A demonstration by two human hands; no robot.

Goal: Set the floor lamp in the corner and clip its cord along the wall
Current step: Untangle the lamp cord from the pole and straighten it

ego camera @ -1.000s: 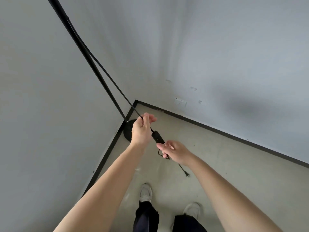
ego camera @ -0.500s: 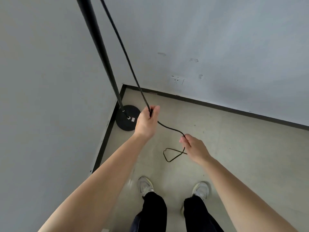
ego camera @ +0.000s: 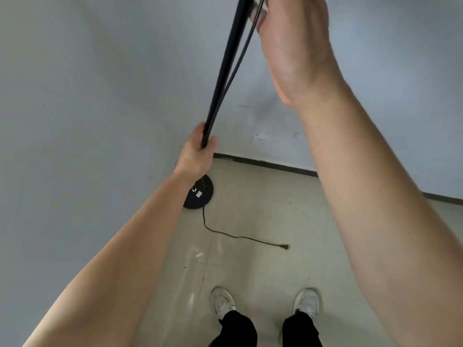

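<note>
Lamp base (ego camera: 199, 192) is sitting in the floor's corner. Left hand (ego camera: 198, 152) is gripping pole (ego camera: 226, 68) and cord (ego camera: 241, 50) together; right hand (ego camera: 293, 46) is pinching both higher up (fingers mostly hidden). Clipping isn't started, plug end (ego camera: 284, 246) is lying loose.

Lamp pole (ego camera: 226, 66) black, cord (ego camera: 233, 237) black, round base (ego camera: 200, 194) black with small white label (ego camera: 199, 194). Walls (ego camera: 87, 83) plain pale grey-blue, baseboard (ego camera: 265, 164) dark. Floor (ego camera: 263, 266) beige-grey, faint dark specks. Wall outlet (ego camera: 259, 139) white. Shoes (ego camera: 223, 303) off-white/grey, trousers (ego camera: 239, 329) black.
</note>
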